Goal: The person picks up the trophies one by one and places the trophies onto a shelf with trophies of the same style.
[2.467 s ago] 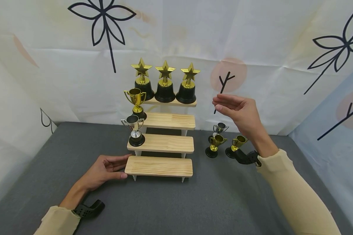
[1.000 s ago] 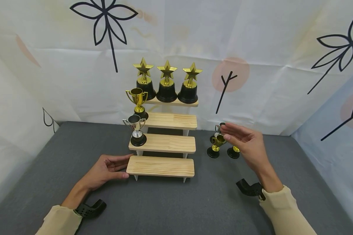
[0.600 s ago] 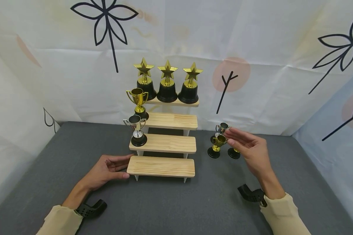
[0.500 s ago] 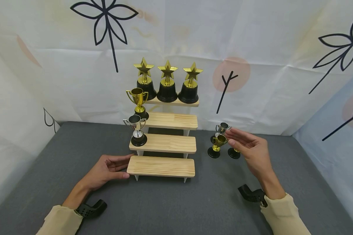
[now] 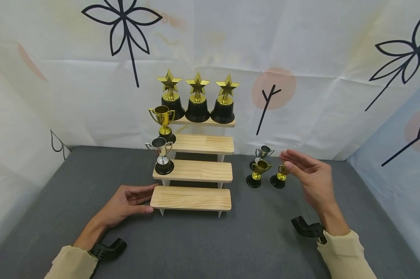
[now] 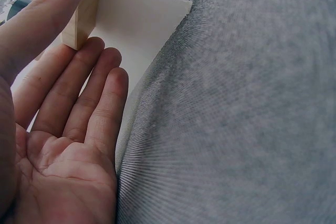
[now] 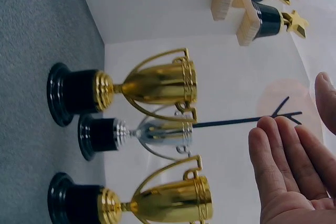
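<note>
We have the right grip [image 5: 309, 174] wide, fingers straight, thumb well apart, holding nothing, just beside the top of the right gold cup [image 5: 280, 177] on the desk [image 5: 258, 236]. For a clean pick, we'd come lower, pinch the bowl clear of the 2 handles and lift straight; silver cup [image 5: 264, 152] and other gold cup [image 5: 260, 167] stand near. The left grip [image 5: 123, 205], fingers straight, touches the stand [image 5: 191, 198]; light pressure suffices. Cup: upright, shiny gold, round black base.

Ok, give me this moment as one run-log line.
left hand: at left end of bottom shelf | right hand: holding nothing, near three table cups | higher shelves: three star trophies, gold cup, silver cup
</note>
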The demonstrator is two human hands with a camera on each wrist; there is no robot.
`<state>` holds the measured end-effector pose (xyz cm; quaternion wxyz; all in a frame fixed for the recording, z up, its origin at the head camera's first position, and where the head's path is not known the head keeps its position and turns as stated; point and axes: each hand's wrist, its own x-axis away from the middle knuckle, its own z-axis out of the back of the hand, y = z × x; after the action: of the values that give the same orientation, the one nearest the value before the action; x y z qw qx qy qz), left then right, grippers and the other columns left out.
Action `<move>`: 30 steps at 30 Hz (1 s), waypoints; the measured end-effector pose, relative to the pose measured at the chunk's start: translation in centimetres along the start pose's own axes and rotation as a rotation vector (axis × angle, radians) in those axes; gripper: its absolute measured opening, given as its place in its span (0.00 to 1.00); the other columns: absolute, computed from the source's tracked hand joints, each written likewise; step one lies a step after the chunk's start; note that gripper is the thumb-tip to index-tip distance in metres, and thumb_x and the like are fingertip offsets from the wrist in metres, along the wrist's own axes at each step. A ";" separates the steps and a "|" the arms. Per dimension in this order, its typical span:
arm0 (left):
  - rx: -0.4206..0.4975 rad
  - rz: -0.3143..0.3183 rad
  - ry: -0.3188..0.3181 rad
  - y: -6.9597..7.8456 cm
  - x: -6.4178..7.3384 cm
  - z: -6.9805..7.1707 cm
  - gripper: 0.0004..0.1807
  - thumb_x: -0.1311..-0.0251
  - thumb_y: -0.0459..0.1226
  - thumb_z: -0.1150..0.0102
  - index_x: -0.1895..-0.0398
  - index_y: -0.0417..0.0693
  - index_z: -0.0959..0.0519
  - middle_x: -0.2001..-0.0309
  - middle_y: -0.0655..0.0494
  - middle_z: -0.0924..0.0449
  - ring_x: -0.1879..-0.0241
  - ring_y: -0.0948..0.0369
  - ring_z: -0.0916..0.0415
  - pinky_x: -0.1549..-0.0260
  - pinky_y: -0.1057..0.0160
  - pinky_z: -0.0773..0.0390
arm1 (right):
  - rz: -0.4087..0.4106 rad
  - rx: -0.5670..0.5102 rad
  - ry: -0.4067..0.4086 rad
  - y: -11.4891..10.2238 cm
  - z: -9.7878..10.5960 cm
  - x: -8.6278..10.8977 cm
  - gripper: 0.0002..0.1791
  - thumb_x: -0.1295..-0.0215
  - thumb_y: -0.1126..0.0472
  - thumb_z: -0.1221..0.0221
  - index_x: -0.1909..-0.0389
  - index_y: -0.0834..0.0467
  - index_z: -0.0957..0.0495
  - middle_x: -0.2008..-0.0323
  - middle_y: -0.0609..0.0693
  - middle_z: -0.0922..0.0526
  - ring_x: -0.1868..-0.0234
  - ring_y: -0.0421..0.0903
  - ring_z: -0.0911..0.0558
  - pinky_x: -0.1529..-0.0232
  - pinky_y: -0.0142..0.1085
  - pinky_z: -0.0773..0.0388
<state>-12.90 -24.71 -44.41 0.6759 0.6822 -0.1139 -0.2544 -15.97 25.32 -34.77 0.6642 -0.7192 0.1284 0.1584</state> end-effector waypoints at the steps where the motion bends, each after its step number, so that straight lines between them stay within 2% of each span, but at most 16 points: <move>1: -0.002 -0.001 0.000 0.0 0.0 0.0 0.36 0.43 0.19 0.34 0.33 0.16 0.38 0.36 0.59 0.24 0.38 0.61 0.24 0.43 0.62 0.20 | 0.006 -0.006 0.008 0.0 0.2 0.0 0.21 0.34 0.79 0.40 0.40 0.77 0.25 0.50 0.55 0.13 0.49 0.46 0.14 0.48 0.33 0.16; 8: -0.004 0.006 0.003 0.0 0.0 0.0 0.35 0.42 0.19 0.34 0.33 0.16 0.38 0.36 0.59 0.24 0.39 0.61 0.24 0.43 0.62 0.20 | 0.011 -0.067 0.048 0.1 1.6 -0.4 0.22 0.35 0.79 0.39 0.40 0.78 0.27 0.50 0.56 0.13 0.49 0.48 0.13 0.46 0.33 0.17; 14: -0.014 0.008 0.007 0.0 0.0 0.0 0.35 0.43 0.19 0.34 0.32 0.17 0.38 0.36 0.61 0.24 0.38 0.61 0.24 0.43 0.62 0.21 | 0.008 -0.079 0.091 0.4 2.8 -0.6 0.20 0.35 0.80 0.40 0.41 0.75 0.23 0.52 0.57 0.12 0.50 0.48 0.13 0.47 0.33 0.17; 21: -0.003 0.002 0.001 -0.1 0.0 0.0 0.36 0.43 0.19 0.34 0.33 0.16 0.38 0.36 0.61 0.24 0.38 0.61 0.24 0.43 0.62 0.20 | -0.018 -0.018 0.092 1.3 3.9 -0.4 0.21 0.35 0.78 0.38 0.41 0.72 0.22 0.51 0.54 0.12 0.50 0.44 0.13 0.46 0.31 0.18; 27: -0.003 0.003 0.005 -0.2 0.0 0.0 0.36 0.43 0.19 0.34 0.33 0.16 0.38 0.36 0.60 0.24 0.38 0.61 0.24 0.43 0.62 0.20 | -0.091 0.087 0.089 2.7 4.9 -0.3 0.22 0.34 0.72 0.35 0.39 0.69 0.22 0.51 0.48 0.12 0.49 0.39 0.14 0.47 0.25 0.19; 30: -0.004 0.005 0.007 -0.2 -0.1 0.0 0.36 0.43 0.19 0.34 0.33 0.16 0.38 0.36 0.61 0.23 0.38 0.62 0.24 0.43 0.62 0.20 | -0.121 0.119 0.059 3.5 5.3 -0.1 0.23 0.33 0.71 0.35 0.37 0.68 0.23 0.50 0.46 0.13 0.48 0.37 0.15 0.47 0.24 0.19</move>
<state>-13.00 -24.67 -44.55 0.6783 0.6816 -0.1128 -0.2504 -17.77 30.26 -38.27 0.7102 -0.6891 0.1132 0.0889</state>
